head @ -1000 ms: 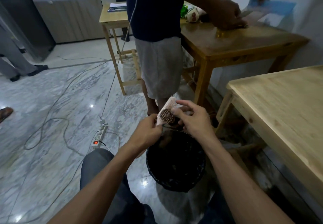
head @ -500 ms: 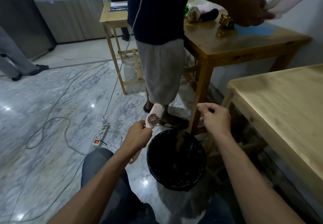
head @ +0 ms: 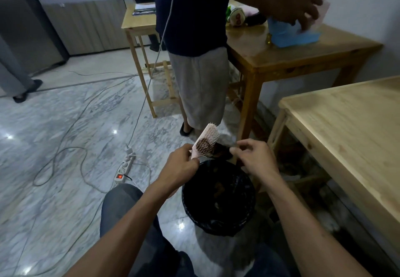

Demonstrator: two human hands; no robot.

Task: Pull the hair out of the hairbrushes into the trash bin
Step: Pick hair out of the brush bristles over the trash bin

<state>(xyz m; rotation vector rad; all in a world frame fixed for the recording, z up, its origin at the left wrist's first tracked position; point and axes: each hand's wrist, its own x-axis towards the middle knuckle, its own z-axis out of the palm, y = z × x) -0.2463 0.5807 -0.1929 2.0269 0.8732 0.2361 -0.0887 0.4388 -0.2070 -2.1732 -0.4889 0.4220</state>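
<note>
The right hand (head: 254, 160), which half a second ago was drawn away to the right of the pink hairbrush (head: 206, 141), has come back beside its bristles, fingertips pinched at a dark tuft of hair (head: 220, 150) above the black trash bin (head: 218, 196). The left hand (head: 180, 166) has tilted the brush more upright.

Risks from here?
1. The hair tuft pinched by the right hand hangs near the bin rim's far edge; released now, it may land on the floor.
2. A clump stays matted in the brush; the left hand grips only its handle, so pulling may twist it.
</note>
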